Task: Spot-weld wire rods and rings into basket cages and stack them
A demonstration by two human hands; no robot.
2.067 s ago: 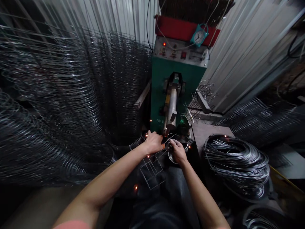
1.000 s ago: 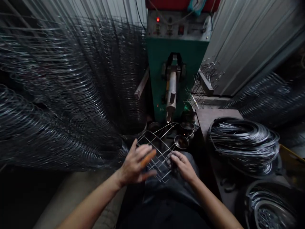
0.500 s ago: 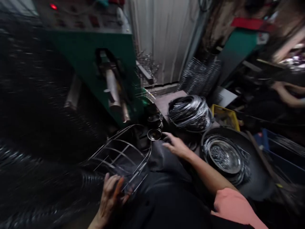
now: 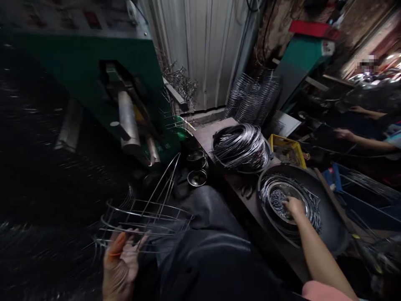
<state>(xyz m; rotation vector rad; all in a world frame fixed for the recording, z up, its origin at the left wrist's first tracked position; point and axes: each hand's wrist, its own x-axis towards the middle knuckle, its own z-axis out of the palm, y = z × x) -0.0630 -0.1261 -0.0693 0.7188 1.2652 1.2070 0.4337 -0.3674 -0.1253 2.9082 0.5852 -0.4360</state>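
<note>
My left hand (image 4: 120,259), with an orange cover on its thumb, is closed round the rim of a round wire frame (image 4: 147,213). Thin rods of the frame slant up towards the machine. My right hand (image 4: 294,207) reaches into a metal bowl (image 4: 283,221) full of small shiny wire pieces (image 4: 277,198). Its fingertips are pressed together among the pieces, and whatever they grip is too small to make out. Around the bowl lie wire rings (image 4: 315,209) in a large dark pan (image 4: 335,228).
A green machine (image 4: 84,75) with protruding metal arms (image 4: 127,113) stands ahead on the left. Beyond the pan are a wire bundle (image 4: 241,146), a yellow crate (image 4: 286,148) and stacked wire coils (image 4: 253,98). Two small bowls (image 4: 197,177) sit low ahead. A co-worker's arms (image 4: 363,136) show at right.
My right hand has moved right and down into the bowl of wire pieces. The wire frame has turned in my left hand, which has shifted left. The view has swung to the right.
</note>
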